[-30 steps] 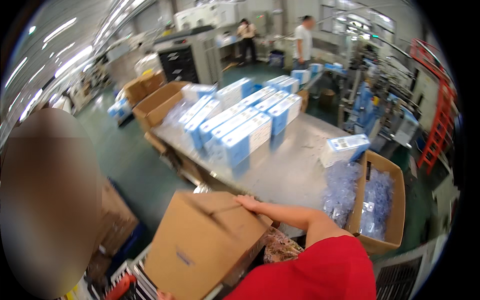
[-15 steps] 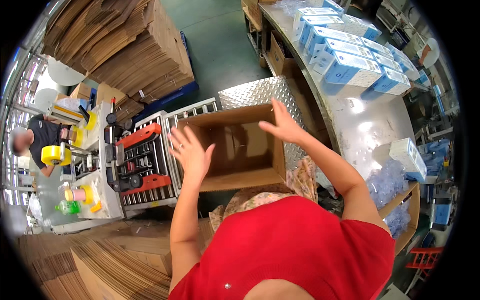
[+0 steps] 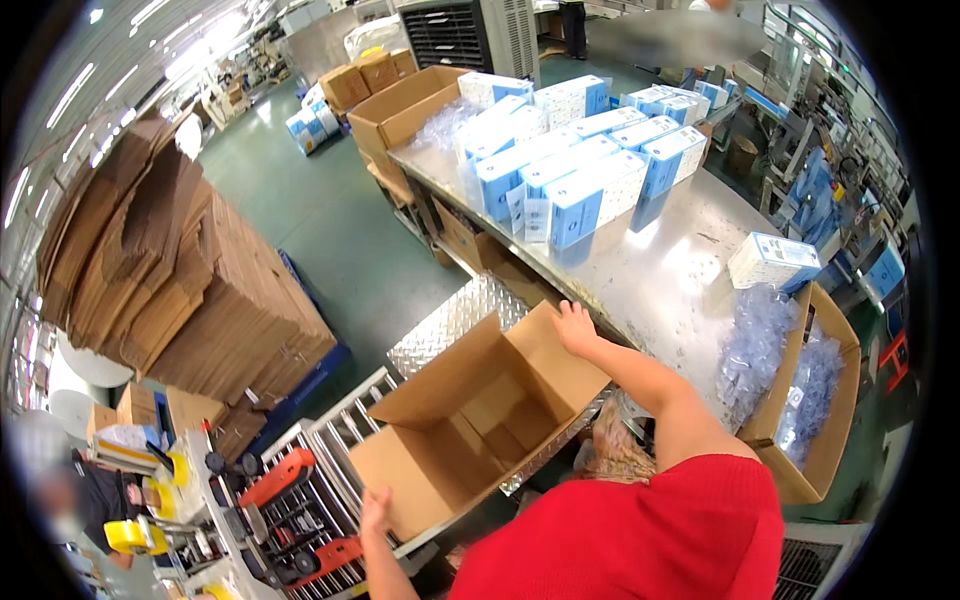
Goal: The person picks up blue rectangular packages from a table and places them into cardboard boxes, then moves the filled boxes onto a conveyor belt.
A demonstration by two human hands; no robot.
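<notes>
An open brown cardboard box (image 3: pixel 487 425) sits tilted in the view before me, its inside bare and its end flaps leaning outward. My left hand (image 3: pixel 376 512) grips the outer edge of the left flap (image 3: pixel 405 472), though part of the fingers is hidden. At the opposite end, my right hand (image 3: pixel 575 328) has its fingers over the far corner of the right flap (image 3: pixel 558 360). The box spans the end of a roller conveyor (image 3: pixel 345 425) and a tread-patterned metal plate (image 3: pixel 440 325).
Blue-and-white cartons (image 3: pixel 575 200) stand in rows on a metal table (image 3: pixel 670 255). Clear plastic packing (image 3: pixel 755 335) lies beside another open box (image 3: pixel 835 400). A tall stack of flattened cardboard (image 3: pixel 220 290) rises at left. Nearby are a red-sided carton sealer (image 3: pixel 280 475) and a co-worker (image 3: pixel 100 495).
My hands were spread open above the box; now they hold its two end flaps, which lean outward. The view has swung, bringing more of the table and far room in.
</notes>
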